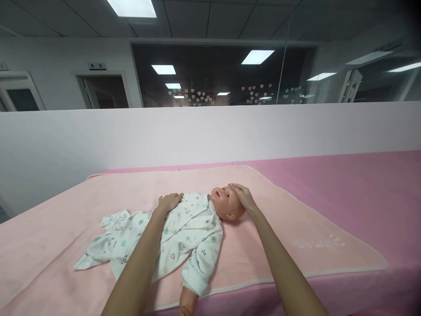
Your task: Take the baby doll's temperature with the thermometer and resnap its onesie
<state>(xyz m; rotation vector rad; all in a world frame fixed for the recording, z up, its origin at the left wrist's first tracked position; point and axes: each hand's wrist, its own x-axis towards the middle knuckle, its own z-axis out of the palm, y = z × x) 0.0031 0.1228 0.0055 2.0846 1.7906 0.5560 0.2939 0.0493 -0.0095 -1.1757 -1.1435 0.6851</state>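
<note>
A baby doll (226, 202) lies on its back on a peach towel (256, 259), its head toward the right. It wears a white patterned romper (187, 230) whose legs spread out to the left. My left hand (170, 202) rests flat on the doll's clothed belly, holding nothing. On the crown and forehead of the doll lies my right hand (242, 196), fingers stretched out over the head. One of the doll's arms (188, 300) pokes out of a sleeve toward me, at the towel's near edge. Its legs cannot be seen within the romper.
The towel is spread over a pink sheet (355, 188) that reaches to the right. Behind it runs a low white wall (204, 136). Above the wall is a large window (210, 74) with heart stickers, and a doorway (104, 91) stands at the back left.
</note>
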